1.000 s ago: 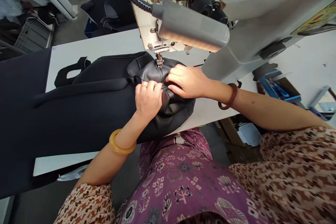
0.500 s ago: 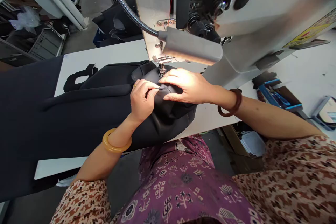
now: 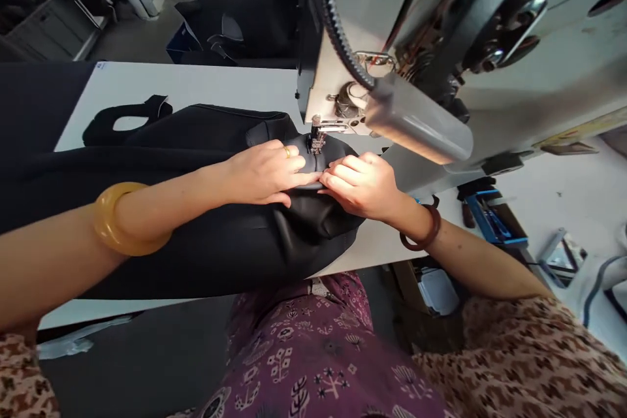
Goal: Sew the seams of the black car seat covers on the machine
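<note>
The black cloth (image 3: 313, 228) is already under the presser foot (image 3: 317, 142) of the sewing machine (image 3: 392, 32), so the work is at the machine rather than at the laying-out stage. Black thread on black cloth in this light makes it hard to say how much seam is sewn, but a short row of stitching seems to run toward the foot. The rounded end between the hands is in hand, and a soft fold there has not yet passed under the foot. The long remainder of the piece lies off to the left of the left grip (image 3: 264, 173), smooth, heavy and dull, spreading across the white desk (image 3: 171, 88).

Both bare hands lie open on the cloth, fingers flat and pressing, not clamped on it. The left grip sits just behind the foot, and the right grip (image 3: 360, 186) lies just beside it, their fingertips almost touching at the fold. The cloth bunches into soft creases below the right grip.

A loose black cut piece (image 3: 125, 124) lies on the desk, well left of the hands. The machine's lamp (image 3: 418, 117) hangs just above the right grip, lighting its knuckles.
</note>
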A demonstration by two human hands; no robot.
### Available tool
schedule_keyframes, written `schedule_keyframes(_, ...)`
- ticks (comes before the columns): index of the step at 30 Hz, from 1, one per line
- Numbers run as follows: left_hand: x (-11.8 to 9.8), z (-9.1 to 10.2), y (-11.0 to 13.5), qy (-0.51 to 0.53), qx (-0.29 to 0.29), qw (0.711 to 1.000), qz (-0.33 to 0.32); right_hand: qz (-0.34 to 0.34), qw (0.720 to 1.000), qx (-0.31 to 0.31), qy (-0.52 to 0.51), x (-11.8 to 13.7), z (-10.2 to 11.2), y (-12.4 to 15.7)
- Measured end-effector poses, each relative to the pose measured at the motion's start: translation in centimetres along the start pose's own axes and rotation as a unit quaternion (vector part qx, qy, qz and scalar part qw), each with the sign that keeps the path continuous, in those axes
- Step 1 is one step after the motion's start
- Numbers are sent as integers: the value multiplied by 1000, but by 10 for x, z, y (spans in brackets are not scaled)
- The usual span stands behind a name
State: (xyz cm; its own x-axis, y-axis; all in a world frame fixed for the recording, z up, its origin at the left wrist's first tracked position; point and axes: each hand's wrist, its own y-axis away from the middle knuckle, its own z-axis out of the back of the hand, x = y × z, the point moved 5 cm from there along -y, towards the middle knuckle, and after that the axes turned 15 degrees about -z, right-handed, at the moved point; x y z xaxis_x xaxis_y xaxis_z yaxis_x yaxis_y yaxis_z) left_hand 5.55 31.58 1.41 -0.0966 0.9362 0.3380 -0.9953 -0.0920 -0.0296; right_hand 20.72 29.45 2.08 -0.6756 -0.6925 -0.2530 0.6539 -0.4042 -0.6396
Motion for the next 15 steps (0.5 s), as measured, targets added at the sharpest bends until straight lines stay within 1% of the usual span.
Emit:
schedule_keyframes(3,6,1,-2,4,-16,1000,8,0,1000,-16,3,3,1,-13)
schedule_keyframes(4,7,1,-1,11,-30,999,10,-2,1000,-1,3,3,0,-17)
schedule_keyframes(5,9,1,-1,29,-48,998,12,-9,1000,30,2,3,-3,-22)
schedule_keyframes(6,10,1,0,57,-69,996,11,-18,997,74,-4,1,-6,-26)
schedule_keyframes(8,11,-2,2,133,-108,985,7,-29,984,172,-34,-2,-11,-28)
schedule_keyframes(9,12,-5,2,171,-116,978,9,-28,976,210,-51,-3,-12,-27)
schedule_keyframes(11,12,-9,1,217,-111,970,24,-22,966,249,-70,-4,-9,-21)
schedule_keyframes(13,11,-11,-1,234,-80,968,42,-38,962,264,-58,-6,-6,-14)
schedule_keyframes(15,10,-9,-3,241,-59,967,55,-60,960,272,-37,-7,-5,-6)
